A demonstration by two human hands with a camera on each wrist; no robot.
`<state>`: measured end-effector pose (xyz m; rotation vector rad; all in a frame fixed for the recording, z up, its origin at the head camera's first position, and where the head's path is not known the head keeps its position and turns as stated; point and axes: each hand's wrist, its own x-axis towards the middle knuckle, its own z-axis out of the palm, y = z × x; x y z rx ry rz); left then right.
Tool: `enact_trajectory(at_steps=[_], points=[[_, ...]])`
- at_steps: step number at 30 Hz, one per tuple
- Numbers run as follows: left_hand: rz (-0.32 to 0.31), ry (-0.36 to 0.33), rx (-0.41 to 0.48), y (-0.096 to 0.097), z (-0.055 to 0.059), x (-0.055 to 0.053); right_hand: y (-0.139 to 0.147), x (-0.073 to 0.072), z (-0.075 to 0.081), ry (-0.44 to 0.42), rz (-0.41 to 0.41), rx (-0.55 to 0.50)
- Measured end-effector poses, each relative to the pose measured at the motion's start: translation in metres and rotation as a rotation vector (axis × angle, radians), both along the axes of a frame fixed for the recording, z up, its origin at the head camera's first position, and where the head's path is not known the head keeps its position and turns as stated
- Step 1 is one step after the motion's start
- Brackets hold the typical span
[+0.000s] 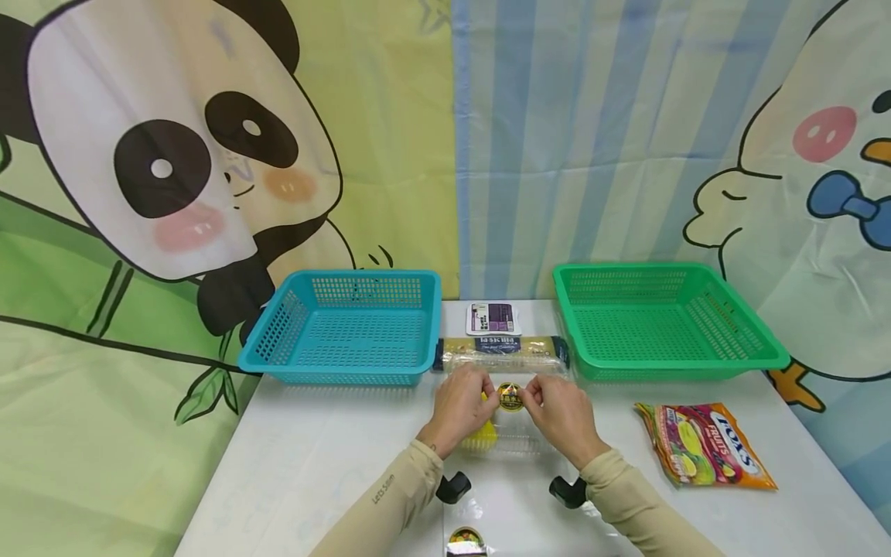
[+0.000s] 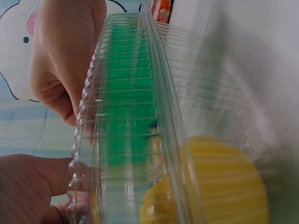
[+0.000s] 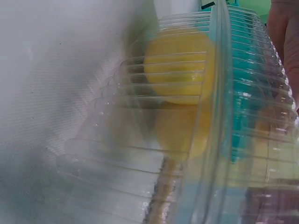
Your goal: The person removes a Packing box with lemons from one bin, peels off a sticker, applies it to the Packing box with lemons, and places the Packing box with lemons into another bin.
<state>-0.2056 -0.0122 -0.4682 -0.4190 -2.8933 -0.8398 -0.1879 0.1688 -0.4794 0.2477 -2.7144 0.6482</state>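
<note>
A clear ribbed plastic clamshell box [image 1: 522, 443] lies in front of me, its lid down. Inside it are rounded yellow fruit-like things [image 3: 180, 65], seen toward the left side. A round black-and-yellow sticker [image 1: 511, 397] is over the lid. My left hand [image 1: 462, 406] pinches the sticker's left edge with curled fingers. At the opposite edge, my right hand [image 1: 565, 416] pinches it in the same way. Ribbed plastic hides part of the left fingers in the left wrist view, where both hands are close above the lid. The sticker cannot be made out in either wrist view.
Behind the box lie a spaghetti pack [image 1: 501, 346] and a white pack with a purple label [image 1: 493, 319]. A blue basket [image 1: 341, 375] stands left, a green basket [image 1: 682, 367] right. A candy bag [image 1: 710, 447] is at right; another sticker [image 1: 466, 540] is at the front.
</note>
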Motion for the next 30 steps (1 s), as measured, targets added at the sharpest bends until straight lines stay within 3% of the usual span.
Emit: enact_trajectory(at_steps=[18,27,30], points=[[-0.004,0.002,-0.015,-0.0001,-0.0002,-0.0015,-0.0008,-0.0009,-0.0046,0.043,-0.01,0.03],[-0.028,-0.02,0.065,-0.0059,0.0009,-0.0034,0.0024,0.0004,-0.0021,0.053,0.006,0.006],[-0.044,0.004,0.105,-0.0085,0.0002,-0.0035,0.005,0.0031,-0.0002,0.108,0.032,-0.022]])
